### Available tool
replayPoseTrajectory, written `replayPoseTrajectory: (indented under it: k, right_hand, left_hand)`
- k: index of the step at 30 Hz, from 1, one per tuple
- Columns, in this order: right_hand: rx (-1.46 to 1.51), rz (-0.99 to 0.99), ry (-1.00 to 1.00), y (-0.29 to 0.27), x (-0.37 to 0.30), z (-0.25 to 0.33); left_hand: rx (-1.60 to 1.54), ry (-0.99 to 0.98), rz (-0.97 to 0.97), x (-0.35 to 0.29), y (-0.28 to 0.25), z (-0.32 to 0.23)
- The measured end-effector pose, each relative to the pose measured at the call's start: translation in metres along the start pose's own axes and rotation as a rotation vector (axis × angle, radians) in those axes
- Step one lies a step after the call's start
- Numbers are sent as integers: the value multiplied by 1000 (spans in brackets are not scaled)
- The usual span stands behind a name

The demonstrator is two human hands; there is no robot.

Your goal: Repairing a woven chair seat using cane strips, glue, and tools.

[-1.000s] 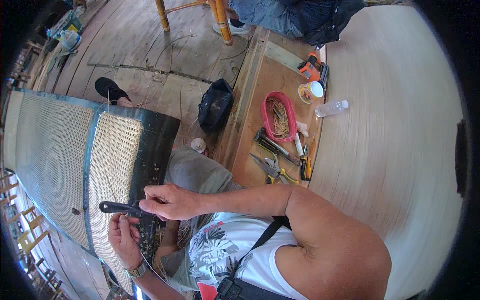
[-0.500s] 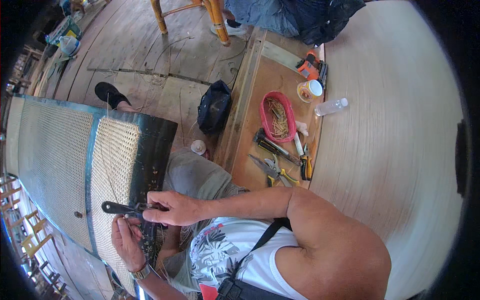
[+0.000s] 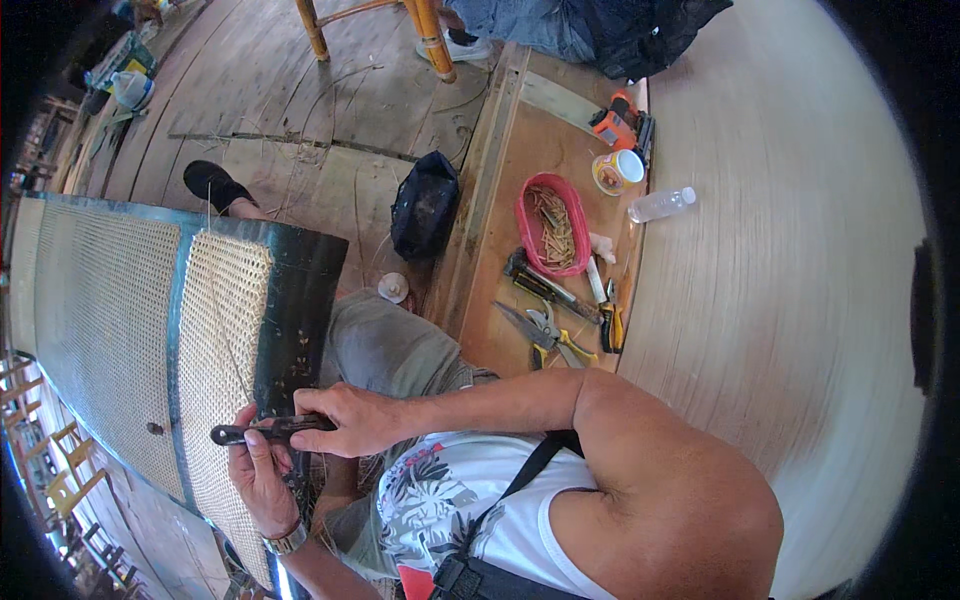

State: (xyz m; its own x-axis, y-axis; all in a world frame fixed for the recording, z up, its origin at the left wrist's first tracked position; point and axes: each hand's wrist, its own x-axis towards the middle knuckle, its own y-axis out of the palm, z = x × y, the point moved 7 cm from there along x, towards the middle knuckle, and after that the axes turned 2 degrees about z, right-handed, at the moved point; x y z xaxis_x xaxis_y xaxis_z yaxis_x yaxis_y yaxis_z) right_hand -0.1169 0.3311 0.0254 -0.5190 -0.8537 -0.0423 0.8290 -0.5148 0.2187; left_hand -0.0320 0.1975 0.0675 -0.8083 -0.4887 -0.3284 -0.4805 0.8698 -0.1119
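Note:
A dark-framed panel [image 3: 300, 290] with woven cane mesh rests across my lap at the left. My right hand [image 3: 345, 418] is closed around a dark, slim hand tool [image 3: 245, 433] that points left over the frame's near edge. My left hand [image 3: 258, 470], with a wristwatch, lies under the tool against the frame and pinches at a thin cane strand there. The strand itself is too thin to follow.
On a wooden board [image 3: 500, 200] to the right lie a red tray of pegs [image 3: 552, 225], pliers [image 3: 545, 335], cutters, a cup, an orange tool and a clear bottle [image 3: 660, 205]. A black bag [image 3: 425, 205] stands on the plank floor. Another person's legs and chair legs [image 3: 430, 30] are at the top.
My right hand and the tool have shifted slightly right and down along the frame edge. My left hand stays beneath them.

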Motion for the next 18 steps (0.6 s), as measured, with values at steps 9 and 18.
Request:
replayPoseTrajectory:
  k: [9, 18]
  right_hand:
    - [3, 28, 55, -5, 0, 1]
    - [-38, 74, 0, -3, 0, 4]
  left_hand:
    - [61, -1, 18, 2, -2, 2]
    - [95, -71, -33, -3, 5, -2]
